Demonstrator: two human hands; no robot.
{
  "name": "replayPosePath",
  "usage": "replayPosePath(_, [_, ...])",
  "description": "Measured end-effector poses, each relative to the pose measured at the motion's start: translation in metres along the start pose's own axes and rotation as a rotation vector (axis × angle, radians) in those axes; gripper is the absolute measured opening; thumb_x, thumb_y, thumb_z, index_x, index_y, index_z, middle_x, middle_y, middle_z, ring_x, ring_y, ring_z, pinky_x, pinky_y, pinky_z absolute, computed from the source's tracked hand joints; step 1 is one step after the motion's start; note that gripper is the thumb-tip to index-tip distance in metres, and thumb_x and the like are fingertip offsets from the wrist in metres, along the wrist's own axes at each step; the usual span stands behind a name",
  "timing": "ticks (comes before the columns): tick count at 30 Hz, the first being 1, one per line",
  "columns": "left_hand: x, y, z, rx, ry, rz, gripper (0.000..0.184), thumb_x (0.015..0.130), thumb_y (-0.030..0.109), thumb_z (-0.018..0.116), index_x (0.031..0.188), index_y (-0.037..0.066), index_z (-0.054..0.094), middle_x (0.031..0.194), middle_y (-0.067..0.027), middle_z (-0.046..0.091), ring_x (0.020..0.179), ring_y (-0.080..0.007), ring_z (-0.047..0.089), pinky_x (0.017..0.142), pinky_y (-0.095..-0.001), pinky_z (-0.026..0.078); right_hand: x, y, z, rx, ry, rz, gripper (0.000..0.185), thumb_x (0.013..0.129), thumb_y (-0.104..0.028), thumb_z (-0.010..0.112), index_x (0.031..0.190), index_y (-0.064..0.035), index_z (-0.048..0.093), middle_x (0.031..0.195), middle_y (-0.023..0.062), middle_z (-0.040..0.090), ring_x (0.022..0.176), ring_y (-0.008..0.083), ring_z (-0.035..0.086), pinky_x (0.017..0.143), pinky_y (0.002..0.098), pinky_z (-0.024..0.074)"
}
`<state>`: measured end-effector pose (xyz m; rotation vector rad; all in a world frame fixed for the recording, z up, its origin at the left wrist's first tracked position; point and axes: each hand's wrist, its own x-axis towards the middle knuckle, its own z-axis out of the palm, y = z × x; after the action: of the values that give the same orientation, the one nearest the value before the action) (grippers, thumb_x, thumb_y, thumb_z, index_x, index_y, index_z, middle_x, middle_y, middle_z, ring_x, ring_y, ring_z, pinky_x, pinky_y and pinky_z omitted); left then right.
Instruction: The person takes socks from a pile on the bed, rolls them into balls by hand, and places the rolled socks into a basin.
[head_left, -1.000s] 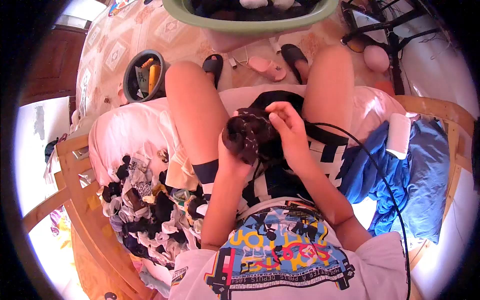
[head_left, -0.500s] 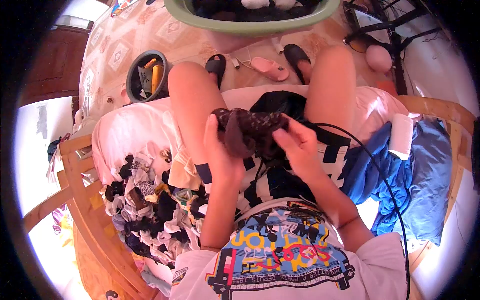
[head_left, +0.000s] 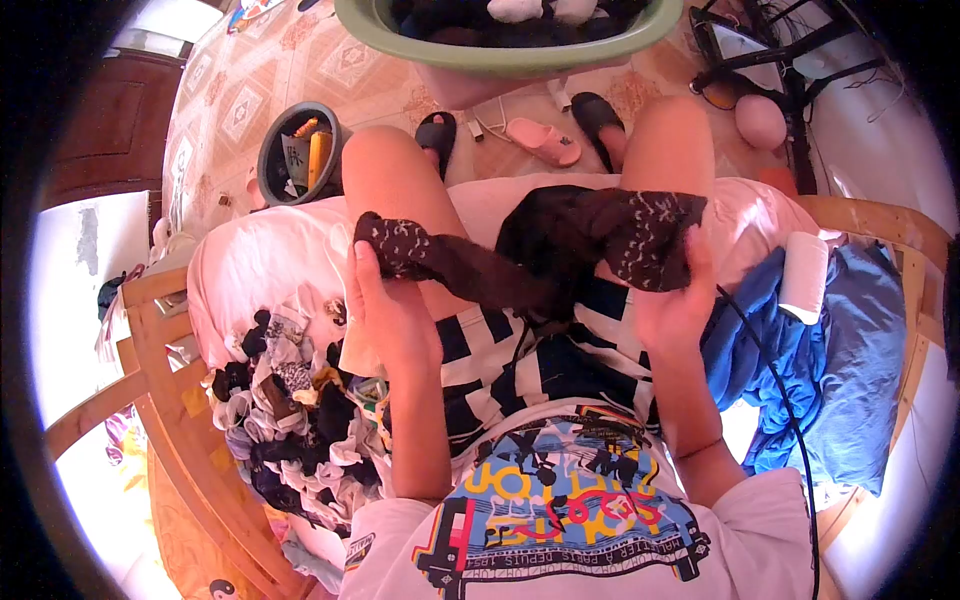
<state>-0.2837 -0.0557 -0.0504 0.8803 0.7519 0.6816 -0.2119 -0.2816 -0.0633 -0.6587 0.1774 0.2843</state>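
Observation:
My left hand [head_left: 393,318] is closed on a dark sock [head_left: 455,268], holding it by its white-patterned cuff, with the foot part hanging toward the middle of my lap. Over my other thigh, my right hand [head_left: 676,308] grips a second dark sock [head_left: 655,238] with the same pattern at the cuff. The inner ends of the two socks come together above my striped shorts [head_left: 610,320], where I cannot tell them apart. Black cloth [head_left: 535,222] lies between my legs behind them. Beside my left forearm is a heap of mixed socks [head_left: 300,420].
A green-rimmed tub [head_left: 500,58] with dark and white items stands ahead. A grey bin [head_left: 268,165] sits on the floor at left, and a pink slipper [head_left: 543,142] lies between my feet. Blue bedding [head_left: 855,370], a white roll [head_left: 803,278] and a black cable [head_left: 765,365] are at right.
My hands have moved apart, left hand to the left and right hand to the right. The bunched dark bundle is now spread into two socks, one in each hand.

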Motion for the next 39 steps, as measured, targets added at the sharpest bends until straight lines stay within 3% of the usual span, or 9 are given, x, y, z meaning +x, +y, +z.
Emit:
replayPosePath(5, [0.01,0.007,-0.017,0.114,-0.084,0.196,0.025,0.098,0.015,0.053,0.117,-0.002,0.056,0.108,-0.0065,0.061,0.098,-0.0131,0.057,0.089,-0.0273,0.044,0.002,-0.007,0.005,0.032,-0.023,-0.13,0.035,0.098,-0.025,0.048,0.12,0.0009,0.055,0.113,0.0099,0.064,0.103,0.0233,0.063,0.092,0.0376,0.0502])
replayPosePath(7, [0.007,0.014,-0.016,0.298,-0.054,0.266,0.024,0.097,0.01,0.054,0.117,-0.004,0.056,0.109,-0.0068,0.06,0.096,-0.0124,0.057,0.088,-0.0263,0.045,0.001,-0.011,0.001,0.032,-0.192,-0.071,0.037,0.099,-0.028,0.044,0.121,0.0004,0.055,0.112,0.0102,0.064,0.101,0.0247,0.064,0.084,0.0404,0.0542])
replayPosePath(10, [0.002,0.019,-0.015,0.25,-0.072,0.248,0.025,0.097,0.007,0.052,0.119,-0.006,0.055,0.112,-0.009,0.061,0.098,-0.0137,0.058,0.089,-0.0273,0.046,0.003,-0.007,-0.008,-0.025,-0.125,-0.089,0.038,0.099,-0.029,0.042,0.121,-0.0012,0.054,0.111,0.0104,0.064,0.099,0.0256,0.064,0.073,0.0434,0.0567])
replayPosePath(17, [-0.02,0.025,0.005,0.249,-0.226,0.202,0.027,0.094,-0.002,0.053,0.12,-0.001,0.05,0.113,-0.0103,0.059,0.103,-0.0137,0.057,0.09,-0.0264,0.045,0.002,-0.007,-0.01,-0.006,-0.251,0.037,0.042,0.1,-0.038,0.037,0.124,-0.0078,0.053,0.115,0.0075,0.062,0.099,0.0239,0.061,0.073,0.041,0.0507])
replayPosePath(20, [-0.03,0.018,0.012,0.237,-0.256,0.128,0.029,0.088,-0.005,0.063,0.113,0.002,0.05,0.107,-0.0074,0.059,0.096,-0.0114,0.058,0.083,-0.0222,0.046,-0.003,0.002,0.001,-0.112,-0.048,-0.047,0.035,0.1,-0.024,0.042,0.125,-0.0037,0.053,0.118,0.0082,0.061,0.105,0.0225,0.06,0.087,0.0376,0.0506])
replayPosePath(22, [-0.035,0.013,0.016,0.236,-0.283,0.098,0.028,0.084,-0.004,0.069,0.105,0.003,0.052,0.101,-0.0045,0.06,0.088,-0.0089,0.059,0.076,-0.0198,0.046,-0.007,0.006,0.021,-0.539,0.09,-0.085,0.022,0.097,-0.003,0.047,0.117,0.0016,0.056,0.108,0.006,0.063,0.095,0.0136,0.061,0.084,0.0256,0.0497])
replayPosePath(27, [-0.046,0.003,0.018,0.327,-0.361,-0.004,0.019,0.083,-0.005,0.07,0.096,0.002,0.06,0.094,-0.0019,0.062,0.083,-0.0068,0.059,0.075,-0.0183,0.046,-0.017,0.01,0.046,-0.689,-0.256,-0.09,0.018,0.092,0.004,0.055,0.11,0.0014,0.055,0.098,0.0015,0.056,0.094,0.0058,0.054,0.081,0.0193,0.0452])
replayPosePath(37, [-0.062,0.001,0.028,0.442,-0.417,0.024,0.023,0.083,0.0,0.072,0.104,-0.006,0.065,0.109,-0.0113,0.065,0.096,-0.0142,0.063,0.086,-0.0255,0.05,-0.021,0.024,0.05,-0.796,-0.313,-0.076,0.015,0.086,0.003,0.065,0.095,0.0,0.053,0.088,0.0025,0.052,0.081,0.006,0.054,0.072,0.0196,0.0472])
replayPosePath(39, [-0.061,-0.001,0.03,0.587,-0.545,0.181,0.026,0.082,0.001,0.072,0.106,-0.005,0.065,0.111,-0.014,0.065,0.098,-0.0176,0.064,0.087,-0.0284,0.051,-0.02,0.024,0.049,-0.778,-0.278,-0.108,0.014,0.086,0.002,0.065,0.096,0.0015,0.055,0.088,0.0029,0.054,0.079,0.0067,0.056,0.07,0.0191,0.0476])
